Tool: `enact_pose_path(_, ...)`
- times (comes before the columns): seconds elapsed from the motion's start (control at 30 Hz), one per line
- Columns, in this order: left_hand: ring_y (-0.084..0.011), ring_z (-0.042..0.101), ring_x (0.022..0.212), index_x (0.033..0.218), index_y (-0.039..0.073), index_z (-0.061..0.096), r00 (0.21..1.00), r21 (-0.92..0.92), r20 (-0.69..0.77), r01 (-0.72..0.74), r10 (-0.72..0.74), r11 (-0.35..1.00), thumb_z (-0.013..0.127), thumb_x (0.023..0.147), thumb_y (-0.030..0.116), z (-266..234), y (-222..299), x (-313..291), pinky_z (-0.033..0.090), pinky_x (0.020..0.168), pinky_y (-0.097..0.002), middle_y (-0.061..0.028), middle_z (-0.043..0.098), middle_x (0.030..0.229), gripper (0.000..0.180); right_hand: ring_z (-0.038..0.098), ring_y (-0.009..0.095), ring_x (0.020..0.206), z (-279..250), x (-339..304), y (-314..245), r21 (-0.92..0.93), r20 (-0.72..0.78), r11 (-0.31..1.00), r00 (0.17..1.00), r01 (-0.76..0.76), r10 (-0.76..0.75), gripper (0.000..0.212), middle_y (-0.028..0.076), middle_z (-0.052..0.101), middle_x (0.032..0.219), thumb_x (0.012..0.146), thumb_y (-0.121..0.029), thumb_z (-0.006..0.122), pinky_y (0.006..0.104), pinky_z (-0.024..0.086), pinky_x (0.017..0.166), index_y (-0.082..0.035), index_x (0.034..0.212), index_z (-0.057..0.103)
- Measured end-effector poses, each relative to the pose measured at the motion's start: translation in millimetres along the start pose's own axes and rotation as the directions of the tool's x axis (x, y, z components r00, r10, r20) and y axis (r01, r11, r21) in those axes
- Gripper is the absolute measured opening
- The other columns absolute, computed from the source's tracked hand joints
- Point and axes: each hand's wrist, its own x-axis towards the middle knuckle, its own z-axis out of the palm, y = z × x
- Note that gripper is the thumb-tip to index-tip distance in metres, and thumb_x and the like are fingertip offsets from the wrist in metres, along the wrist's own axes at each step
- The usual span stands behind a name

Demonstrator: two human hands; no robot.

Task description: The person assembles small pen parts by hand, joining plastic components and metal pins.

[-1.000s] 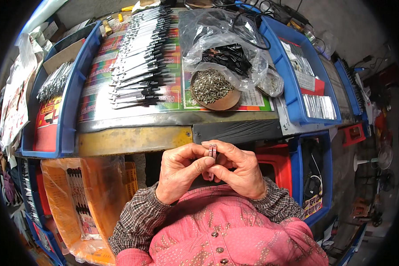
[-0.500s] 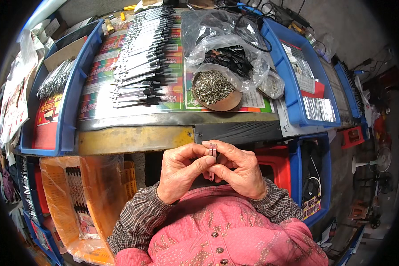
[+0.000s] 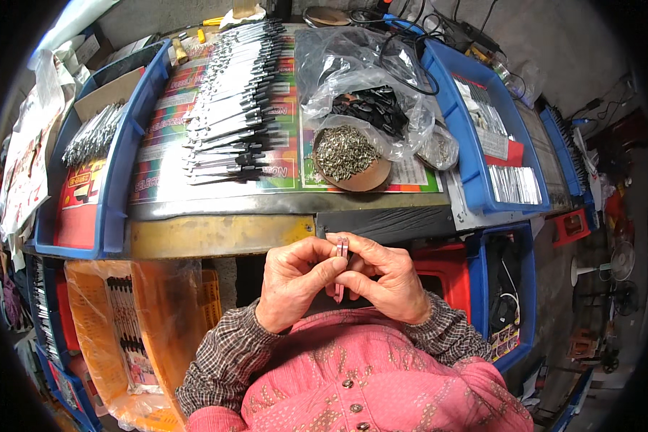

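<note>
In front of my chest, just off the table's front edge, my left hand (image 3: 294,282) and my right hand (image 3: 390,282) meet, thumbs and fingertips pinching one narrow shiny metal piece (image 3: 343,249). It stands roughly upright in the picture, with two slim parallel parts at its top and its lower end showing below my thumbs. The fingers hide its middle, so its exact kind cannot be made out. Beyond my hands, a round brown dish (image 3: 373,178) bears a heap of small metal pins (image 3: 347,151). Left of it lies a long row of slim silver pieces with black ends (image 3: 230,108).
A clear plastic bag (image 3: 331,54) with black parts (image 3: 374,108) lies behind the dish. Blue trays stand left (image 3: 111,209) and right (image 3: 515,198) on the table. Below, an orange crate (image 3: 169,309) stands at left, a red stool (image 3: 446,263) and blue bin (image 3: 529,309) at right.
The metal piece has turned slightly between my fingertips, and more of its lower end shows. Both hands keep their pinch at nearly the same place. The whole view has shifted a little.
</note>
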Motion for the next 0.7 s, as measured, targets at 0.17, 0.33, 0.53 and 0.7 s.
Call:
enact_pose_path(0.17, -0.0114, 0.062, 0.064, 0.097, -0.004, 0.064, 0.966, 0.103, 0.177, 0.174, -0.19, 0.979, 0.065, 0.091, 0.003, -12, 12, -2, 0.052, 0.057, -0.0249, -0.0066, 0.065, 0.077, 0.009, 0.058, 0.007, 0.064, -22, 8, -11, -0.024, 0.087, 0.994, 0.991, 0.107, -0.104, 0.027, 0.003, 0.063, 0.079, 0.088, -0.003, 0.067, 0.0224, 0.048, 0.058, 0.0, 0.115, 0.064)
enact_pose_path(0.33, -0.0077, 0.058, 0.067, 0.094, -0.004, 0.067, 0.907, 0.156, 0.275, 0.286, -0.32, 0.945, 0.068, 0.089, 0.003, -17, 22, -2, 0.049, 0.059, -0.0224, -0.0043, 0.064, 0.079, 0.008, 0.062, 0.009, 0.067, -26, 9, -12, 0.116, 0.264, 0.993, 0.963, 0.032, -0.062, 0.008, 0.006, 0.065, 0.086, 0.09, -0.002, 0.064, 0.022, 0.05, 0.058, 0.003, 0.097, 0.066)
enact_pose_path(0.53, -0.0055, 0.058, 0.064, 0.095, -0.002, 0.066, 0.987, 0.526, 0.147, -0.133, 0.064, 0.84, 0.071, 0.087, 0.006, 1, 17, 5, 0.047, 0.056, -0.0212, -0.0013, 0.065, 0.076, 0.012, 0.062, 0.007, 0.068, -24, 10, 0, 0.159, 0.048, 0.984, 0.995, 0.081, -0.089, 0.008, 0.004, 0.065, 0.086, 0.091, -0.001, 0.064, 0.0205, 0.052, 0.06, 0.002, 0.098, 0.064)
enact_pose_path(0.7, -0.0118, 0.062, 0.065, 0.094, 0.001, 0.064, 0.948, 0.689, 0.075, -0.272, 0.308, 0.672, 0.073, 0.082, 0.003, 10, 5, 9, 0.05, 0.058, -0.0248, -0.0066, 0.065, 0.076, 0.015, 0.063, 0.007, 0.069, -19, 15, 8, 0.064, -0.073, 0.984, 0.984, 0.165, -0.161, 0.009, 0.003, 0.065, 0.085, 0.09, -0.001, 0.065, 0.0197, 0.053, 0.061, 0.002, 0.098, 0.064)
